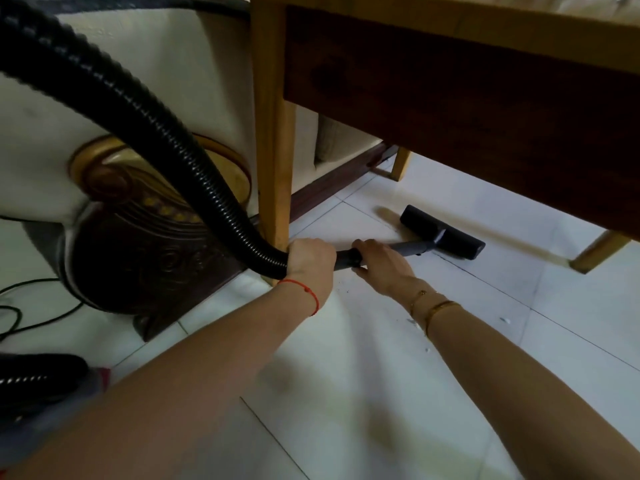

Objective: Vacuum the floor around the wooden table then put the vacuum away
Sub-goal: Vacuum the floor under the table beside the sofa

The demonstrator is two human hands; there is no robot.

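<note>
The vacuum's black floor head lies flat on the white tiles under the wooden table. A grey wand runs back from it to my hands. My right hand grips the wand just behind the head. My left hand grips the end of the black ribbed hose, close to the table's near leg. The hose arcs up and off to the upper left.
A cream sofa with a carved dark wood arm stands left of the table leg. Dark cables trail on the floor at far left. Small white crumbs lie on the tiles by my right forearm. Two more table legs stand farther back.
</note>
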